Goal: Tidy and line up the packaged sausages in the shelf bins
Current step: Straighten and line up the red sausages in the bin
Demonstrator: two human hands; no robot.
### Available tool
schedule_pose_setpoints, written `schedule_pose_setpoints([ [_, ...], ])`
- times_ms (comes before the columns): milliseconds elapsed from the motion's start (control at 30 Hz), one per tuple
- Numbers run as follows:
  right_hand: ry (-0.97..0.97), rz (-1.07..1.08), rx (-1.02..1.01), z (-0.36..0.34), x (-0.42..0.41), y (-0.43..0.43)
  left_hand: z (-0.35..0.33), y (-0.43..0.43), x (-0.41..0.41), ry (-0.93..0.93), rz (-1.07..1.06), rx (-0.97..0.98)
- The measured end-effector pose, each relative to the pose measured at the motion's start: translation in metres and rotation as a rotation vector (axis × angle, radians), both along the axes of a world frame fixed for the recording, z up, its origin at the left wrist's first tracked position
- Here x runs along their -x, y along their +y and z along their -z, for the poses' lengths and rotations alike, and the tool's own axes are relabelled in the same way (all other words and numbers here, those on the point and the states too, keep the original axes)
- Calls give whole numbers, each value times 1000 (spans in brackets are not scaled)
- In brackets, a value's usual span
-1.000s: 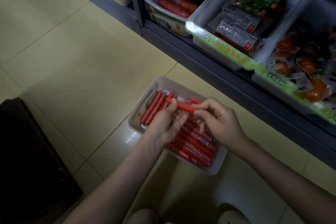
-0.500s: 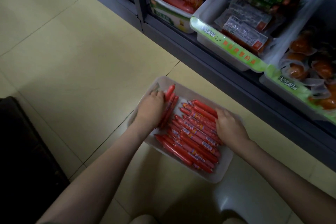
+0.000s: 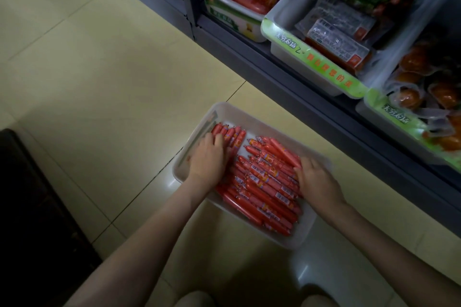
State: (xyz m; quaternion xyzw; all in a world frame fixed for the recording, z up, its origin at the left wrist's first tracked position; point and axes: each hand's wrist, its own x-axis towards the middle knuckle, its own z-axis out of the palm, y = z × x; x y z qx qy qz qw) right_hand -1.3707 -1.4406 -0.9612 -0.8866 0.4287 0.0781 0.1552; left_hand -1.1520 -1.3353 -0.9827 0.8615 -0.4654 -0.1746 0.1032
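- The tiled floor (image 3: 99, 70) serves in place of a worktop. A bin set down here can be reached from above with both hands, which the low shelf would hinder.
- The shelf (image 3: 287, 87) runs along the right, and the gap this bin likely belongs in is not clearly shown.
- The shelf bins (image 3: 282, 7) sit tilted toward the aisle with green labels on their fronts. They hold mixed packets that lie loose.
- The white bin (image 3: 252, 121) rests on the floor just before the shelf, turned at an angle to it.
- The red sausages (image 3: 264, 189) lie inside it as one broad bank, mostly parallel. A few at the far end are skewed.
- A short row (image 3: 230, 133) sits apart at the left wall, probably the start of a second line.
- The left hand (image 3: 207, 161) lies flat on that short row, its grip spread and pressing down, seemingly to hold the sticks level and snug to the wall.
- The right hand (image 3: 318, 183) meets the bank's right edge with bent fingers. It seems to be squaring the side, but I cannot tell whether its grip pinches a stick or only pushes.
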Motion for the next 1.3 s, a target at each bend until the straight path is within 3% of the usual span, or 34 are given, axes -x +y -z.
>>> schedule_pose_setpoints([
  [100, -288, 82, -89, -30, -5, -1, -31, 2, 26, -27, 182, 267],
  [200, -430, 174, -257, -67, -10, 1, -57, 0, 59, -186, 320, 432],
  [367, -708, 255, -364, -122, -14, 16, -100, -3, 77, -410, 329, 613],
  [467, -925, 269, -565, -150, -8, 25, -113, 3, 69, -348, 337, 745],
  [633, -1068, 115, -644, -173, 3, 41, -130, 21, 63, -289, 338, 870],
  [1000, -1246, -11, -696, -183, 5, 48, -158, 30, 65, -386, 327, 1012],
  [1167, -1365, -69, -613, -177, 0, 44, -163, 28, 69, -334, 322, 977],
  [1300, -1418, -10, -737, -170, -8, 39, -162, 24, 66, -302, 299, 945],
])
